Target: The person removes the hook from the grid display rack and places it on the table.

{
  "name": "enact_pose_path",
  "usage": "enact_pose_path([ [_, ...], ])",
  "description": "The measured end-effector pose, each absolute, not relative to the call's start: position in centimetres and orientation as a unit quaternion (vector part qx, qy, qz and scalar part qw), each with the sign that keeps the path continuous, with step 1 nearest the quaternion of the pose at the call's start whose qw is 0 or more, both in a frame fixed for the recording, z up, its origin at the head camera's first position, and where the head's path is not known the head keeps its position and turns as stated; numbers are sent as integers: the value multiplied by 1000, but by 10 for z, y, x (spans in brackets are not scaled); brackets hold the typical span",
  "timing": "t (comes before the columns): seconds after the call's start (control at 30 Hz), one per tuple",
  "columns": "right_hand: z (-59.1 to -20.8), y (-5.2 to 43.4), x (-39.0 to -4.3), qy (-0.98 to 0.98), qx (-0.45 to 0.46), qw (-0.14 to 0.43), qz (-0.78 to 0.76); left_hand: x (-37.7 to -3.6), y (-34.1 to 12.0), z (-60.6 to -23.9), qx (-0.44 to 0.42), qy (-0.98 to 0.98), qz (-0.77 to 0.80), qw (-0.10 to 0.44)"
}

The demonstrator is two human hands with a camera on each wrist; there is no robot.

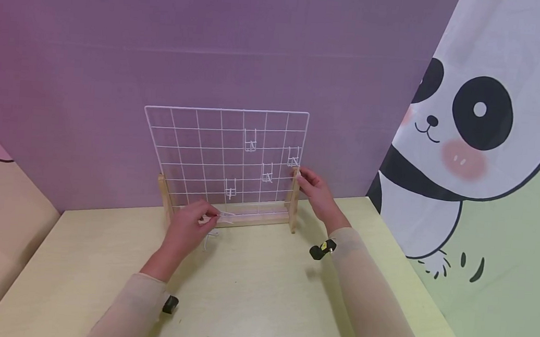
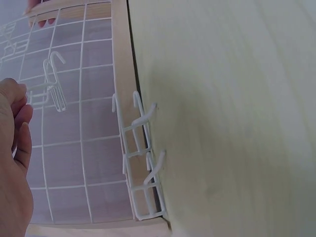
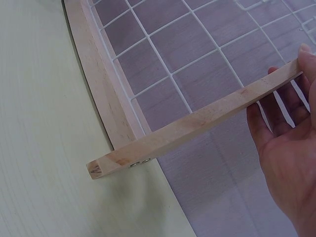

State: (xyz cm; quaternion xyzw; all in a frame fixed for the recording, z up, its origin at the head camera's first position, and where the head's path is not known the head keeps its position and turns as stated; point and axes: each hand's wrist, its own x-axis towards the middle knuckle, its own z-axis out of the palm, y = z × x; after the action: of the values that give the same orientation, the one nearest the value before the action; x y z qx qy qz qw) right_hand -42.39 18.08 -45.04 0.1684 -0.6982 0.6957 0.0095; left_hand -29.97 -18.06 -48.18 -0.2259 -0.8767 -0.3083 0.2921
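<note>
L hand (image 1: 188,230) pinches hook (image 2: 58,96) low in front of grid (image 1: 222,148); can't tell if touching. R hand (image 1: 317,197), well apart, grips R post (image 3: 197,120) nr top. 4 more hooks (image 1: 250,145) hang on grid.

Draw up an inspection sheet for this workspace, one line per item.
Surface: pale tabletop, with a faint wood grain.
Job's things: white wire grid standing in a wooden stand; four wire hooks hang on it; two more hooks sit near the base, exact contact unclear.
Clutter: nothing seen.
Grippers: left hand pinches another hook; right hand grips the stand's right upright.
Cables: nothing seen.
Surroundings: purple backdrop behind; panda picture at right.
</note>
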Motion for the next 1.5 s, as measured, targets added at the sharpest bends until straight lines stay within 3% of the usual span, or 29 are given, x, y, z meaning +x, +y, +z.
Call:
enact_pose_path([
  [1.5,-452,181,-424,-699,173,10,694,-315,-166,-503,-197,-921,-297,157],
])
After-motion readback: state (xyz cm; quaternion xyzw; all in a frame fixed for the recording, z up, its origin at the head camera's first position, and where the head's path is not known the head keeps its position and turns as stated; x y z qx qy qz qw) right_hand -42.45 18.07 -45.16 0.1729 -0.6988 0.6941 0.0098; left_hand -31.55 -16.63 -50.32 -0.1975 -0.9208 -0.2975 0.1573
